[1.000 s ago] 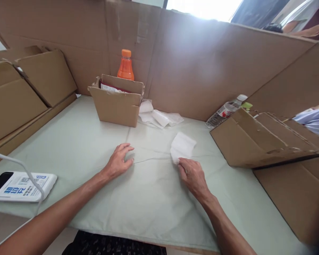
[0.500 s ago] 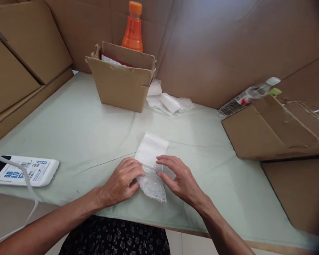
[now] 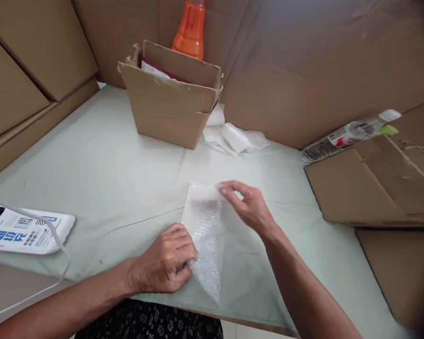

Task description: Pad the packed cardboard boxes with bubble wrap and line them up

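Observation:
A strip of clear bubble wrap (image 3: 203, 230) lies on the pale green tabletop between my hands, with a whiter flap at its far end. My left hand (image 3: 169, 259) is closed on the lower left edge of the wrap. At the far right corner, my right hand (image 3: 245, 202) pinches the flap between thumb and fingers. Whether anything lies inside the wrap cannot be made out.
An open cardboard box (image 3: 169, 108) holds packets, with an orange bottle (image 3: 190, 33) behind it. More bubble wrap (image 3: 235, 136) lies beside it. A clear bottle (image 3: 349, 134) leans by boxes (image 3: 367, 183) at right. A phone-shaped white package (image 3: 30, 230) and a white cable (image 3: 61, 249) are at left.
My right hand has moved away from me to the far corner and now pinches the flap. The bubble wrap's near end has come closer to the table edge, and my left hand has closed on it.

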### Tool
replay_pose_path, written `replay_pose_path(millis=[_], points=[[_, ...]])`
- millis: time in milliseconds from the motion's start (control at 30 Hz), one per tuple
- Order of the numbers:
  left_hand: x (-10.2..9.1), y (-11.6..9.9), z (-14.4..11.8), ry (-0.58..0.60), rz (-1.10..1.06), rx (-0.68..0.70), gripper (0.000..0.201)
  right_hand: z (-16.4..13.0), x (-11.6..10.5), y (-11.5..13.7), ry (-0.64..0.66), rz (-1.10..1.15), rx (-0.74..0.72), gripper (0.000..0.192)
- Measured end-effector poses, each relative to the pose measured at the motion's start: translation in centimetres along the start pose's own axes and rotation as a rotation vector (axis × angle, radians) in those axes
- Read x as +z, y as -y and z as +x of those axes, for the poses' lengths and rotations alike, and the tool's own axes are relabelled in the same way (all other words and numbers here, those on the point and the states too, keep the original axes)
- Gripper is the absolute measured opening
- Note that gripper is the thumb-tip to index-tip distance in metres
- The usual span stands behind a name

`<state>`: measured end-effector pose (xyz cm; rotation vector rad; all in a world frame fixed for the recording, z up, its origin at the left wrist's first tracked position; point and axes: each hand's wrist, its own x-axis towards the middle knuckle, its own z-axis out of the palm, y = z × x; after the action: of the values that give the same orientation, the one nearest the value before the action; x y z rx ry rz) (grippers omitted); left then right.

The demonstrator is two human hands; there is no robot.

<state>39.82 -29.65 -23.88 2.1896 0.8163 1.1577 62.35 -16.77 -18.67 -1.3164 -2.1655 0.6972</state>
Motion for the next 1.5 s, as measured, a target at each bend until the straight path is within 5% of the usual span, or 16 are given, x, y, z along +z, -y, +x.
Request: replay_pose_path(millis=[100,267,400,567,667,900,1067,1367,1500], points=[[0.4,-0.2,0.1,-0.008,-0.038,0.028,0.023,4.4,0.0,-1.9,-0.168,-0.022,0.075,0.028],[0.5,-0.2,0.1,-0.06,0.019,-0.05,0.04,9.0,2.0,-5.3,-0.254,-0.044,0.165,0.035],[0.4,-0.2,-0.2,-0.135,0.083,-0.224,0.059,4.3,1.4,-3.9,-0.295,0.037,0.129,0.044],[0.5,0.2,-0.2,-0.175,0.17,-0.393,0.068,-6.5,-0.5,0.1,0.098,0.311,0.101,0.044],[0.8,0.6,-0.2,-0.176,0.227,-0.391,0.07,-10.2,1.2,1.2,0.09,0.341,0.116,0.051],[0.3,0.1,-0.4,-0.206,0.437,-0.211,0.063,-10.5,5.7,0.7,-0.144,-0.116,0.033,0.04],[0.2,-1.2,-0.8,0.045,0.436,-0.07,0.033,-11.0,5.3,0.7,-0.157,-0.278,-0.062,0.043],[0.1,-0.3,-0.1,0.126,0.477,0.008,0.026,-11.3,5.5,0.9,-0.192,-0.191,-0.087,0.044],[0.3,0.2,0.1,0.077,0.44,0.023,0.03,-11.9,4.2,1.8,-0.192,-0.269,-0.155,0.039]])
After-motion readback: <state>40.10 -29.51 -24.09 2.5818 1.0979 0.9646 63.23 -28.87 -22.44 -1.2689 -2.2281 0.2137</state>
